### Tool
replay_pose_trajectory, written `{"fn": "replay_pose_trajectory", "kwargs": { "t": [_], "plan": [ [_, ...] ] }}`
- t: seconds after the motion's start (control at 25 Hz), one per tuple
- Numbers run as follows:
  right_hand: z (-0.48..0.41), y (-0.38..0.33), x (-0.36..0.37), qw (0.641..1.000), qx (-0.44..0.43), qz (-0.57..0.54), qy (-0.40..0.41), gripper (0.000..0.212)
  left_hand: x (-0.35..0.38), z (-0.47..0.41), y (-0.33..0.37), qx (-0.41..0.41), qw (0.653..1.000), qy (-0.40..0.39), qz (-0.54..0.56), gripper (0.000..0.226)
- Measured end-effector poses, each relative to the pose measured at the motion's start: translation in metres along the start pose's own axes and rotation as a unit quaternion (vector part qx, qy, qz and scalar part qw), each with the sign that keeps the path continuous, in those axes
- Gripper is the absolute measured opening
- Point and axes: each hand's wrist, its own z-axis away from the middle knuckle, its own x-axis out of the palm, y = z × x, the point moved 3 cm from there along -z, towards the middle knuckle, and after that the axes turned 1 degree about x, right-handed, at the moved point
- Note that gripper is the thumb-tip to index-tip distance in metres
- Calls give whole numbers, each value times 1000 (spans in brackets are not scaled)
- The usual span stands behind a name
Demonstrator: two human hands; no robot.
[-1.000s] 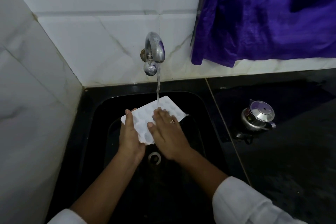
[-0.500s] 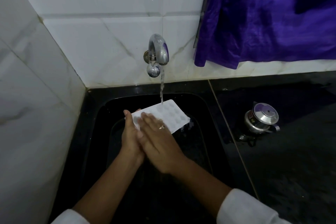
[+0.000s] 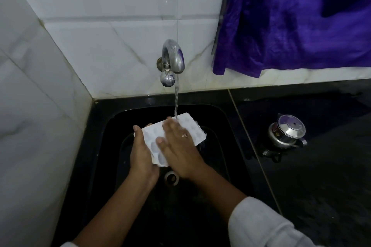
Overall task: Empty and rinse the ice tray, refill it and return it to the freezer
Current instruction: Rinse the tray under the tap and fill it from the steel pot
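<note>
The white ice tray is held over the black sink, with its far end under the thin water running down from the shiny tap on the white wall. The left hand holds the tray by its near left edge, thumb up along the side and fingers under it, and the right hand lies flat on top of the tray with straight fingers and a ring. To the right, a small metal pot with a lid sits on the black table, and a purple cloth hangs at the far right.
</note>
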Motion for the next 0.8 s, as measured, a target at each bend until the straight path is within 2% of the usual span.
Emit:
{"fn": "replay_pose_trajectory", "kwargs": {
  "t": [0.08,0.2,0.28,0.4,0.44,0.56,0.64,0.72,0.8],
  "plan": [
    [-19,31,-7,993,115,-35,-19,72,-1,4,-1,-3,1000,3,3,67],
    [-32,51,-13,980,197,-9,-6,80,-1,9,-7,4,1000,-4,-8,64],
    [-29,42,-9,981,192,-2,14,81,-2,9,-7,9,1000,7,-7,61],
    [-20,16,7,994,102,-30,7,78,-3,5,-1,14,1000,20,-5,57],
    [-23,17,7,995,97,-25,12,78,-2,5,-1,16,1000,15,-7,56],
    [-47,51,-12,980,187,31,60,79,3,11,4,30,998,-8,-47,55],
    [-50,77,-31,970,235,-32,57,74,-4,11,12,28,997,-12,-67,57],
    [-40,84,-48,961,209,-171,64,53,-21,1,25,22,998,1,-65,62],
    [-32,76,-63,925,188,-324,65,31,-42,-15,34,-5,997,33,-70,68]
  ]
}}
